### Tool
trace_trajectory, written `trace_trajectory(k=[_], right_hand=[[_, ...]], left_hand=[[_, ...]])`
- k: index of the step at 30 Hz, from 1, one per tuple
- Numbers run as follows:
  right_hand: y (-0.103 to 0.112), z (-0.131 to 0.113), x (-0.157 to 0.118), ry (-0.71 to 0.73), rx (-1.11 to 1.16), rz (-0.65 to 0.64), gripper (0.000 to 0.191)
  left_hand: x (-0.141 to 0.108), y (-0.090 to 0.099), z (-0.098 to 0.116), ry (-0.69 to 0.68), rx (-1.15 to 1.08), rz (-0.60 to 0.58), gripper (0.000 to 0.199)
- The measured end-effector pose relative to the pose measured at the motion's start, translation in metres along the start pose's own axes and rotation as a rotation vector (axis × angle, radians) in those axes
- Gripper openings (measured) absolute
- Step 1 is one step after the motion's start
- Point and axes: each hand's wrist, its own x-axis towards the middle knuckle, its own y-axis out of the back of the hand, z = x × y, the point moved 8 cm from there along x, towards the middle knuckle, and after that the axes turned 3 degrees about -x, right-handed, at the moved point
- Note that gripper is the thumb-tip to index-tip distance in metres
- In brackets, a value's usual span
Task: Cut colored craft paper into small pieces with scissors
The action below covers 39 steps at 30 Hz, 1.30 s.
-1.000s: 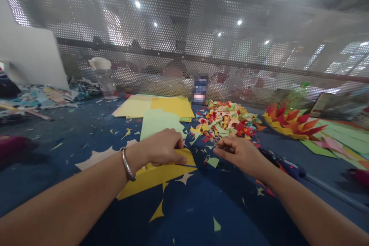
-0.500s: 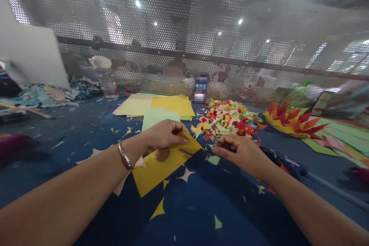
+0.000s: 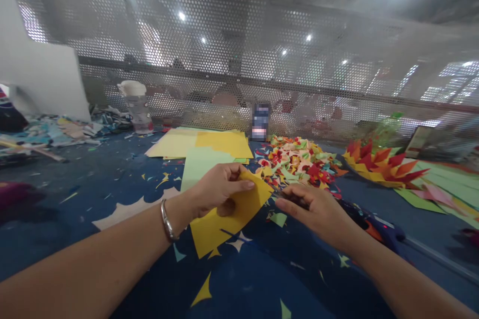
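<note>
My left hand (image 3: 220, 189) pinches a sheet of yellow paper (image 3: 217, 232) near its upper edge, thumb on top. The sheet is tilted above the dark blue tabletop (image 3: 239, 289), its corner pointing right. Close to that corner, my right hand (image 3: 314, 207) is closed around small dark scissors (image 3: 277, 192), mostly hidden by the fingers. The scissor tip is at or beside the paper corner; contact cannot be made out. Under and around the sheet lie a white star-shaped scrap (image 3: 239, 243), a yellow scrap (image 3: 203, 291) and a green scrap (image 3: 279, 219).
Ahead are stacked paper sheets (image 3: 172, 142), a phone (image 3: 261, 122) and a heap of colourful cut pieces (image 3: 299, 162). At right sit a red-orange paper flower (image 3: 381, 167) and a glue gun (image 3: 381, 232). A plastic cup (image 3: 138, 109) stands left, beside blue scraps (image 3: 56, 129).
The yellow paper has shifted right and slightly tilted, with my left hand. The scissors in my right hand now reach close to its corner. The view has tipped up slightly.
</note>
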Motion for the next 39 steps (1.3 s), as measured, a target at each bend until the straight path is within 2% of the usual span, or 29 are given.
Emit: trace_trajectory(k=[7,24,39], right_hand=[[-0.003,-0.004,0.001,0.012,-0.001,-0.01,0.04],[-0.003,-0.003,-0.002,-0.012,0.034,-0.011,0.041],[-0.004,-0.003,0.001,0.022,-0.012,-0.003,0.043]], left_hand=[[-0.003,-0.008,0.002,-0.014,0.017,0.014,0.017],[-0.003,-0.008,0.002,-0.024,0.054,0.021,0.019],[-0.005,-0.012,0.003,-0.002,-0.023,-0.014,0.021]])
